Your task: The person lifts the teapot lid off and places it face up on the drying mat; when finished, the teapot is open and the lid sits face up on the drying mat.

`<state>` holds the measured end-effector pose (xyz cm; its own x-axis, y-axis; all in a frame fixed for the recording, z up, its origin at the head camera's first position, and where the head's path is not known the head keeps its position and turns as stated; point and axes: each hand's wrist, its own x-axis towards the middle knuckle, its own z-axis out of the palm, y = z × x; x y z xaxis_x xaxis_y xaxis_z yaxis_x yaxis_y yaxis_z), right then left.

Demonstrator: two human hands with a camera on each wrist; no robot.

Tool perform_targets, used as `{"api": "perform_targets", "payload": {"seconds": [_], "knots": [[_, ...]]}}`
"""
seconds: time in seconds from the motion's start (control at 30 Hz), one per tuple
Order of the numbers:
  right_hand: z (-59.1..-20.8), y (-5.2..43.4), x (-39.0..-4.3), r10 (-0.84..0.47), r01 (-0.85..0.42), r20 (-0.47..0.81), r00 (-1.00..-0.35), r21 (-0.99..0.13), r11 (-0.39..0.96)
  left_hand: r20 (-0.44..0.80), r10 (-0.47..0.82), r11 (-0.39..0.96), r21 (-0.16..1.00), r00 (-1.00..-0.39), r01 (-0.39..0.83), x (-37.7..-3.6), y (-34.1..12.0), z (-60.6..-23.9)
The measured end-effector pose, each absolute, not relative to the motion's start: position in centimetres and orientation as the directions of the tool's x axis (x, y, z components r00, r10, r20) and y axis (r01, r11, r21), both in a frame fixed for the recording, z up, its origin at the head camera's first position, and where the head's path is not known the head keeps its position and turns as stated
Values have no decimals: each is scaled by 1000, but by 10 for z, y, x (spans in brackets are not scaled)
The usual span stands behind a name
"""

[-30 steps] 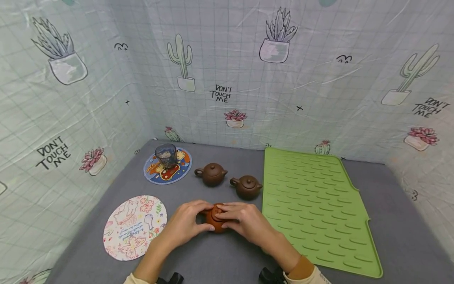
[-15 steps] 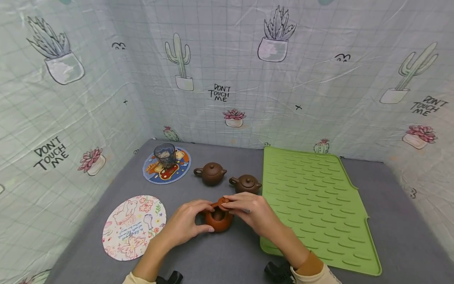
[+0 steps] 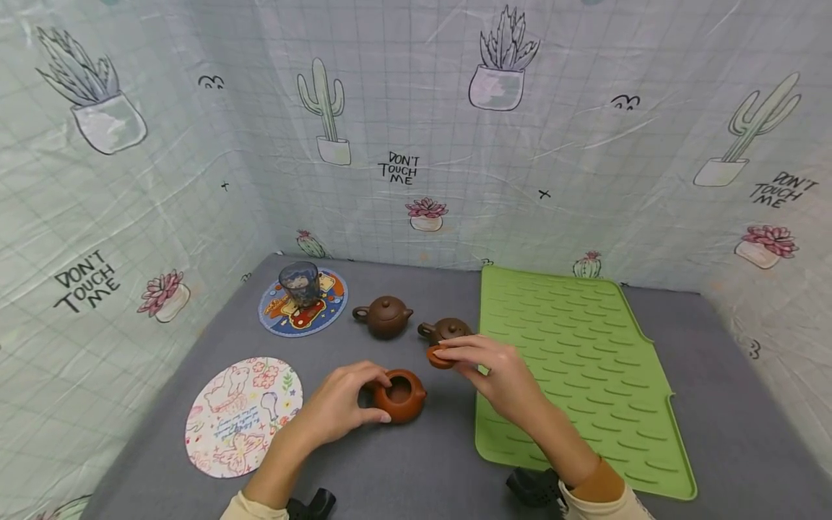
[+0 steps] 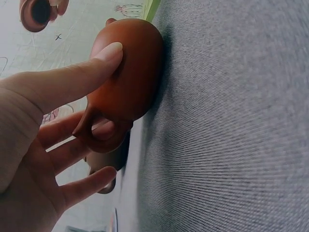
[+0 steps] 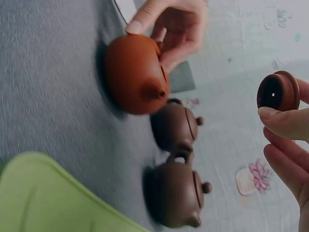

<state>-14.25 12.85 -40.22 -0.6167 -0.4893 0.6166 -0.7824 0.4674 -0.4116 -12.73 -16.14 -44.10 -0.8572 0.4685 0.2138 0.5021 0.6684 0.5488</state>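
A makeshift recording booth rather than a lived-in room: cactus-printed plastic sheeting (image 3: 416, 130) walls in a grey cloth-covered table (image 3: 403, 462) on three sides, with a green ridged mat (image 3: 585, 375) on the right and printed coasters (image 3: 243, 415) on the left.

Both forearms reach forward from the bottom edge, sleeves pushed back to the wrists. The left hand (image 3: 338, 406) lies low with palm turned inward, thumb and fingers (image 4: 72, 82) curled in a loose cup. The right hand (image 3: 497, 368) is raised a little higher and further forward, its thumb and fingertips (image 5: 285, 123) pinched together.
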Motion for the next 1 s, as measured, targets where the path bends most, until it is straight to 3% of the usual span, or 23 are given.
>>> {"api": "perform_targets", "payload": {"seconds": [0.5,0.77,1.0], "knots": [[-395,163,-135,-390,-681,567,-725,-508,527,205,475,666,552,-856,502,-130,-162,-441],[-401,181,-133,-406,-695,581,-706,-456,556,198,472,678,541,-859,497,-132,-162,-440],[-409,193,-128,-445,-669,509,-737,-455,588,197,469,684,536,-861,496,-133,-161,-440]]}}
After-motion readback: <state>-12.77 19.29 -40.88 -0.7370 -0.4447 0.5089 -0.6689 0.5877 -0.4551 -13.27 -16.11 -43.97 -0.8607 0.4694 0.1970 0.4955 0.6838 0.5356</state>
